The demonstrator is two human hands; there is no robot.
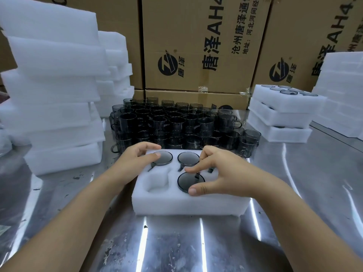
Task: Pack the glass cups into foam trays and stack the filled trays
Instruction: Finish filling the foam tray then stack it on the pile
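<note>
- White foam tray (188, 203) sits on the steel table (176, 248), square in front of the person.
- Both forearms reach in from the near edge, and both hands are on top of the tray.
- Left hand (137, 160): the fingers curl over the tray's far-left corner and the thumb lies against the rim of the far-left cup (164, 157).
- Right hand (222, 171): thumb and forefinger are spread wide across the near cup (189, 181). The thumb tip is on its near rim and the fingertip at its far rim, while the other fingers are bent above the far-right pocket.
- Three cups show in the tray: far-left, far-middle (188, 158) and the near one.
- One empty pocket (157, 182) lies near-left; the right-hand pockets are hidden under the hand.
- Loose cups (176, 122) are crowded just behind the tray, too many to count.
- Three filled trays (284, 110) are stacked to the right.
- Foam stack (53, 95) stands to the left, and boxes (196, 46) stand behind.
</note>
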